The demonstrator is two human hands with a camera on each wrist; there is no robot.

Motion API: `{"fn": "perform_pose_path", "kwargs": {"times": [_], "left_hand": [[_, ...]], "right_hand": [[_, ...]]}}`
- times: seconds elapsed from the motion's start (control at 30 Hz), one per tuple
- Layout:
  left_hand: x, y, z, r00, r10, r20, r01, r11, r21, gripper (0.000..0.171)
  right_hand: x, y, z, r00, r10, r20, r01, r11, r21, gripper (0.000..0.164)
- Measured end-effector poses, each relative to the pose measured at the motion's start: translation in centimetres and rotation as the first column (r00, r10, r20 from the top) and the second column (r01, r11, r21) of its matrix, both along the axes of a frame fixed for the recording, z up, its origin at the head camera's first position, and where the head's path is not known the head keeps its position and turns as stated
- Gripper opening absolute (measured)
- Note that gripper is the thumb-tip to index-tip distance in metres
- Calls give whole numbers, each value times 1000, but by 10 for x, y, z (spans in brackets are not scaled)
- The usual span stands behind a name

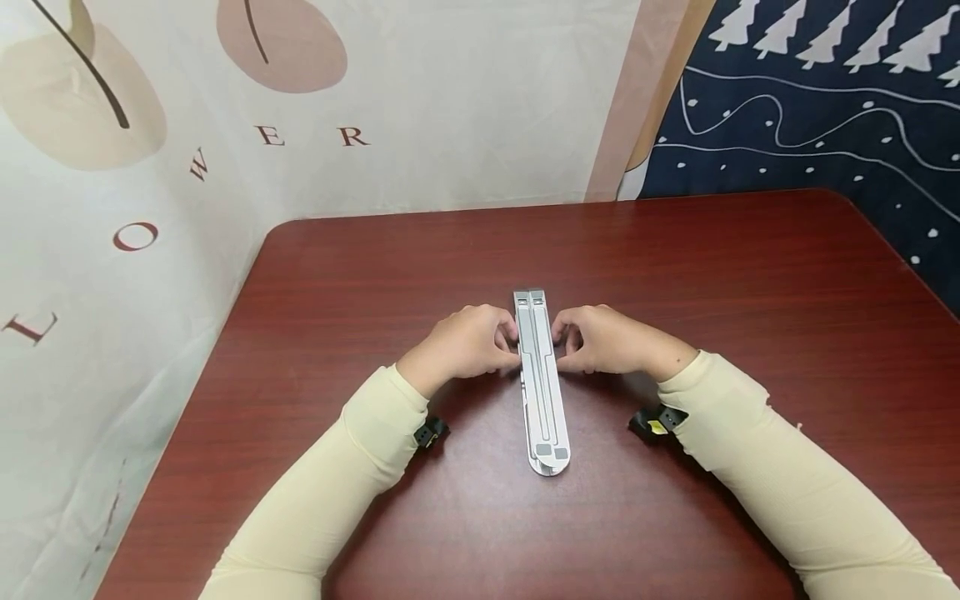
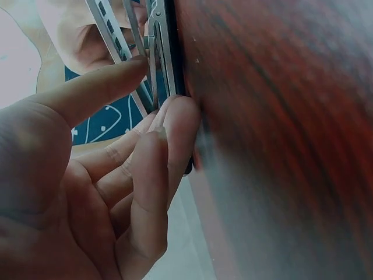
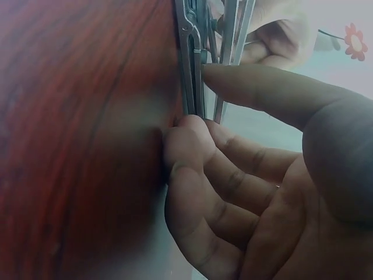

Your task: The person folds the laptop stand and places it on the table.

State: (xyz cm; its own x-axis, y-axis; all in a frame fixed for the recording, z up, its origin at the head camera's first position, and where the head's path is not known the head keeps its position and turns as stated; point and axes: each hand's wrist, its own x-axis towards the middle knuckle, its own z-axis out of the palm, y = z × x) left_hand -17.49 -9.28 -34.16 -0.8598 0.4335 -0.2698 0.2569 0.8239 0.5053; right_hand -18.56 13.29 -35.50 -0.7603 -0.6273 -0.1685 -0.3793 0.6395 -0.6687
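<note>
A folded silver laptop stand [image 1: 543, 387] lies lengthwise on the table, with grey pads at both its ends. From its left side my left hand [image 1: 474, 340] grips the side bars, thumb and curled fingers at the edge. My right hand [image 1: 609, 340] does the same from the opposite side. In the left wrist view the stand's bars [image 2: 166, 52] are spread a little apart, and the thumb touches an inner bar. The right wrist view has the right thumb against the metal bars [image 3: 192, 64], with the fingertips low by the tabletop.
The dark red wooden table [image 1: 375, 258] has rounded far corners. Behind it hangs a pale cloth [image 1: 465, 100] with printed letters, and a navy cloth [image 1: 787, 125] with white trees is at the right. Black wrist cameras [image 1: 431, 432] sit under both cream sleeves [image 1: 322, 475].
</note>
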Motion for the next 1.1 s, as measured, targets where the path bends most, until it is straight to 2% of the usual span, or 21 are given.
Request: {"fn": "perform_pose_path", "kwargs": {"times": [0.3, 0.6, 1.1], "left_hand": [[-1, 0, -1, 1000, 2, -15, -2, 1000, -25, 29], [-1, 0, 0, 999, -9, -51, 4, 995, -103, 29], [2, 1, -1, 999, -34, -30, 31, 994, -101, 28]], "right_hand": [[0, -1, 1, 999, 3, -34, -2, 1000, 27, 25], [0, -1, 2, 998, 1, -58, 1, 999, 46, 24], [3, -2, 0, 996, 25, -88, -20, 998, 55, 24]]}}
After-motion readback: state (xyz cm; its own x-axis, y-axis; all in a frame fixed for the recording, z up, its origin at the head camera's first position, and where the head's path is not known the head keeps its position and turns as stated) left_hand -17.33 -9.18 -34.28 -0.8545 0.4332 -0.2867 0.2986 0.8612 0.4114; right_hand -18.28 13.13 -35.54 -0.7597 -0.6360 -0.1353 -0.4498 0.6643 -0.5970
